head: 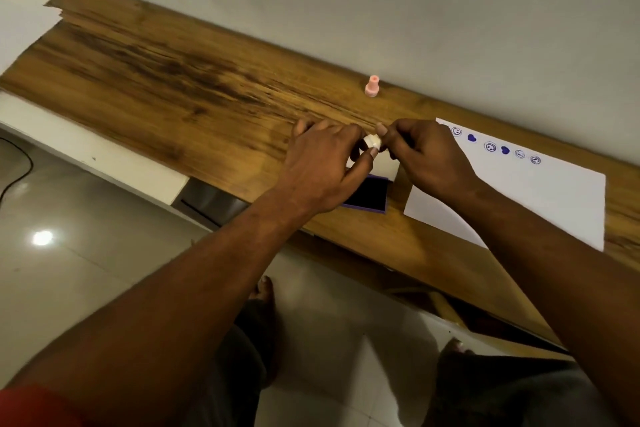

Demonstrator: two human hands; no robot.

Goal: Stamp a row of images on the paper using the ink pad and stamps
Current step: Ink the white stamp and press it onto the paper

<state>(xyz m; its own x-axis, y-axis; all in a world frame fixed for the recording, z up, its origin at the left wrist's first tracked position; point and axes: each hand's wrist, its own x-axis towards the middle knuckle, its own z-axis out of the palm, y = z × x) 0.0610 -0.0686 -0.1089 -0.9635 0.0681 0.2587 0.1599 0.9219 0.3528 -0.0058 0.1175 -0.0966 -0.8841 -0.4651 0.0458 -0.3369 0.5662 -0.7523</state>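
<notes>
A small white stamp (372, 141) is pinched between both hands, just above the open purple ink pad (367, 196) on the wooden bench (173, 80). Both forearms reach forward, backs of the hands up. The left hand (322, 163) grips the stamp with thumb and curled fingers, and the right hand (427, 156) with thumb and forefinger. Beside the pad lies white paper (540, 198) bearing a row of blue smileys and hearts. A pink stamp (372, 86) stands upright near the wall.
</notes>
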